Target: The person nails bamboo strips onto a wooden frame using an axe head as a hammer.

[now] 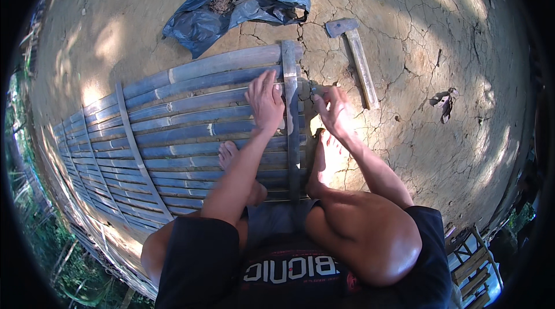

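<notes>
A panel of split bamboo slats (191, 118) lies on the ground, crossed near its right end by a flat bamboo strip (291, 101). My left hand (267, 104) rests on the upper slats just left of this strip, fingers stretched out. Right of the panel's edge, my right hand (335, 111) is closed in a pinch, thumb and fingers around something small and dark that I cannot make out. Beyond it lies a hammer (363, 69) with a dark metal head and a wooden handle.
A crumpled dark plastic bag (254, 5) lies beyond the panel, with a brownish tangled bundle (222, 2) in its opening. Cracked dry earth (416, 66) surrounds the panel. A dry leaf (445, 104) lies at right. My left foot (228, 154) is on the slats, my right foot (326, 150) beside them.
</notes>
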The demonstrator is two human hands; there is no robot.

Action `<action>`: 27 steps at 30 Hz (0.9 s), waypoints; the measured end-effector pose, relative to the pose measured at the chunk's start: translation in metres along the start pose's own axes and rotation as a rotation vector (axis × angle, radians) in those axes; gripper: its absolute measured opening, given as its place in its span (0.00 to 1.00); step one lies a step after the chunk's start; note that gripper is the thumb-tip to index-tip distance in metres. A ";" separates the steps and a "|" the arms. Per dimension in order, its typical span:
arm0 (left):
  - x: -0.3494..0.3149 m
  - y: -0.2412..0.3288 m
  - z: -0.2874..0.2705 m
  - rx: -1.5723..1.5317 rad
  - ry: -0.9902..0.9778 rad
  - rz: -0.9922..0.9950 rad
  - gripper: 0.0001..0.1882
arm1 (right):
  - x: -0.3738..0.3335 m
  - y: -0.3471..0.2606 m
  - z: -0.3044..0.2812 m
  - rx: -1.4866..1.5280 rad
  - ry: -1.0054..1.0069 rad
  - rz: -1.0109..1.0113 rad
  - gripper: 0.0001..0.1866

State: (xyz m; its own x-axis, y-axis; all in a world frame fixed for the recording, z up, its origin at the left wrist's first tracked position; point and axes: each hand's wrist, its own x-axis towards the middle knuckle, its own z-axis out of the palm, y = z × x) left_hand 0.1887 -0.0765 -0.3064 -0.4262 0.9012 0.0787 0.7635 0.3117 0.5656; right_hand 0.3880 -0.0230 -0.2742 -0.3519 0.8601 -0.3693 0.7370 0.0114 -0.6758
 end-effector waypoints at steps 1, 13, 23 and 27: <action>0.009 -0.008 -0.003 0.011 0.021 0.033 0.22 | -0.007 -0.017 0.009 -0.024 -0.037 -0.010 0.22; 0.053 -0.038 -0.029 0.169 -0.244 0.449 0.22 | 0.067 -0.009 0.026 -0.178 0.157 -0.375 0.24; 0.053 -0.043 -0.029 0.195 -0.236 0.518 0.22 | 0.085 -0.001 0.023 -0.203 0.062 -0.509 0.24; 0.055 -0.041 -0.025 0.171 -0.209 0.520 0.23 | 0.087 0.001 0.018 -0.225 0.080 -0.498 0.22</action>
State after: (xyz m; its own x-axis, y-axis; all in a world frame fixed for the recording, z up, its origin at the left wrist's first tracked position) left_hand 0.1214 -0.0471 -0.3051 0.1169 0.9836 0.1371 0.9215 -0.1589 0.3543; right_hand 0.3479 0.0424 -0.3189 -0.6509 0.7590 0.0162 0.6007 0.5280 -0.6003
